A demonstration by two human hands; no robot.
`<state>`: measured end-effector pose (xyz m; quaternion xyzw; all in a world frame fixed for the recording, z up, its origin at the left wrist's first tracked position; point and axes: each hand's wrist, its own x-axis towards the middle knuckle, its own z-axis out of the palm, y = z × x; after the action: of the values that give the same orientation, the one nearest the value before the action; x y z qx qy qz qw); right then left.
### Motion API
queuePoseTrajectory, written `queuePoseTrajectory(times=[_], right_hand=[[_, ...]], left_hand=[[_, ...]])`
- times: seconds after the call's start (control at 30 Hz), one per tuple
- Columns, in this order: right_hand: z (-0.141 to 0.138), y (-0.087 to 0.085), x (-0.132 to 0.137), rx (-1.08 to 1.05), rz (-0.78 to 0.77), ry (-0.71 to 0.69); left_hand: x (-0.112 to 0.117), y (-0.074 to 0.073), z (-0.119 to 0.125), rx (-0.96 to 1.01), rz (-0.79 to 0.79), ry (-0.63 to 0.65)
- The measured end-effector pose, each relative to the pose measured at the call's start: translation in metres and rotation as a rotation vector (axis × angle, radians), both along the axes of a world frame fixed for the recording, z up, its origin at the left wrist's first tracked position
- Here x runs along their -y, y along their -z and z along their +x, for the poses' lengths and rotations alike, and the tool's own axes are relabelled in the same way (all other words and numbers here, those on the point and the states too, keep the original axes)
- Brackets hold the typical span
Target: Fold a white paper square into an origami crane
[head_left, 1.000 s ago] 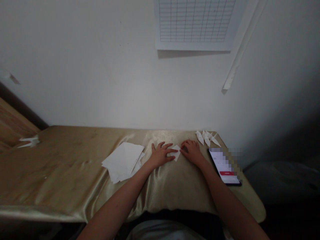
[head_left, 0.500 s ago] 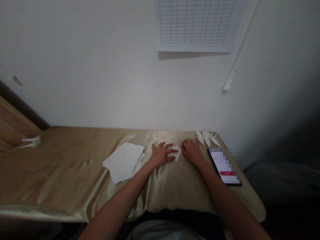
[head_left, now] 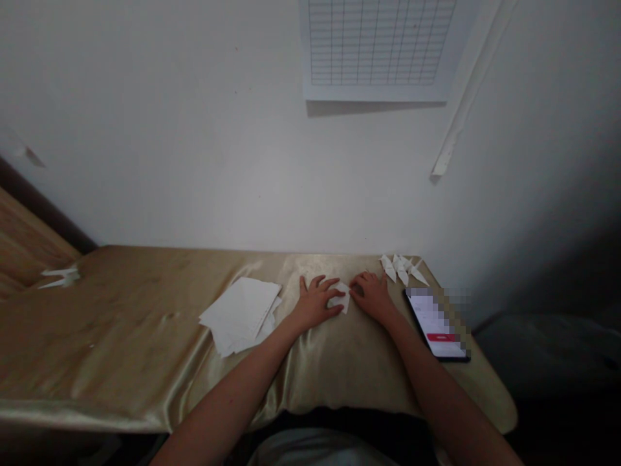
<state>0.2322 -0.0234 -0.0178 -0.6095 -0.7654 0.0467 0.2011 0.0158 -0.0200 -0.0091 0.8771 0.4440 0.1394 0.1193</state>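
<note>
Two bare hands of mine are at work on a small piece of white paper [head_left: 342, 301], which lies just to the right of the stack of white paper [head_left: 239, 310]. My left hand [head_left: 317, 302], the one nearer that stack, is loosely spread, its index finger and thumb laid over the small piece. My right hand [head_left: 372, 296], farther to the right of the stack, has its fingers bent down at the small piece's right edge; whether they pinch it or only press, I cannot tell.

Well to the right of the stack lies a phone [head_left: 429, 320], its lit screen showing a red bar, partly blurred out. Also far to the right of the stack, but farther from me, sit several pointed folded paper pieces [head_left: 400, 268]. Everything on the satiny gold cloth [head_left: 130, 323] lies flat or low. Above and right of the stack, a gridded sheet [head_left: 378, 45] hangs against the wall [head_left: 194, 142].
</note>
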Motion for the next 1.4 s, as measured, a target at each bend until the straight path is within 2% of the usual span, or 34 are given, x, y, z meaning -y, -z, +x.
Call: queuePoseTrajectory(times=[0.27,0.5,0.7,0.87,1.1,1.4], right_hand=[[-0.003,-0.008,0.004,-0.101,-0.038,-0.088],[-0.004,-0.006,0.005,-0.154,-0.012,-0.181],[-0.004,-0.004,0.004,-0.176,-0.038,-0.198],[-0.003,-0.004,0.003,-0.181,-0.021,-0.199],[-0.003,-0.008,0.005,-0.199,-0.003,-0.225],[-0.004,-0.013,0.009,-0.221,-0.044,-0.228]], left_hand=[[-0.006,0.001,-0.004,0.026,0.006,0.073],[-0.009,-0.006,-0.015,-0.003,0.013,0.078],[-0.018,-0.007,-0.026,0.033,-0.043,0.096],[-0.024,-0.003,-0.03,0.086,-0.069,0.085],[-0.024,0.006,-0.022,0.178,-0.061,0.015],[-0.018,0.001,-0.014,0.138,-0.048,-0.048]])
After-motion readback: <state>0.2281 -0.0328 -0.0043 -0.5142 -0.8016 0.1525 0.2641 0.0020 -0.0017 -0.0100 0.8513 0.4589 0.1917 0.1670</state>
